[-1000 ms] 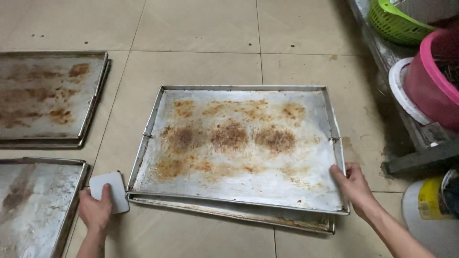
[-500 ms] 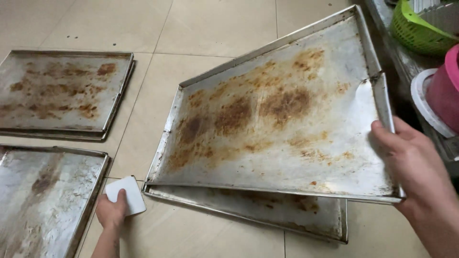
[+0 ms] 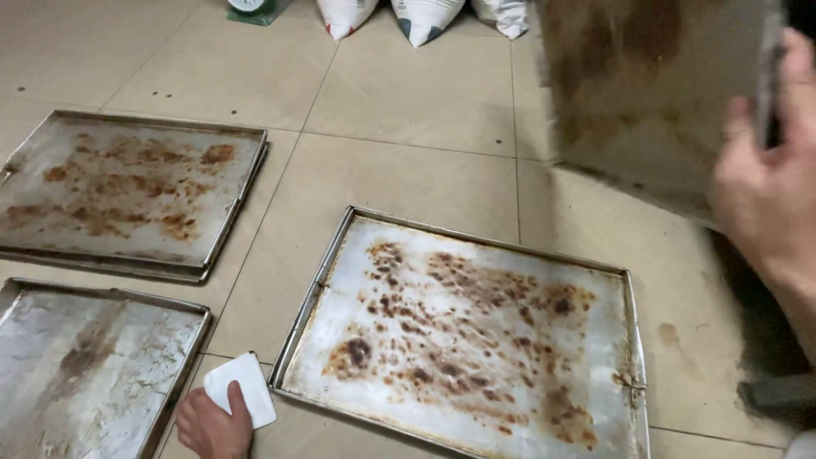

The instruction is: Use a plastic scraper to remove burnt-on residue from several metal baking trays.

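Lying on a beige tiled floor [image 3: 408, 110] are three stained baking trays, the nearest [image 3: 463, 336] just beside the left hand [image 3: 211, 423], which is closed on a white scraper [image 3: 242, 387]. The right hand [image 3: 765, 191] grips a lifted tray [image 3: 646, 93], blurred and tilted at upper right; white sacks [image 3: 421, 15] stand at the far edge.

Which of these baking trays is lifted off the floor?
The blurred tray at top right, gripped by the right hand. The other three lie flat on the tiles.
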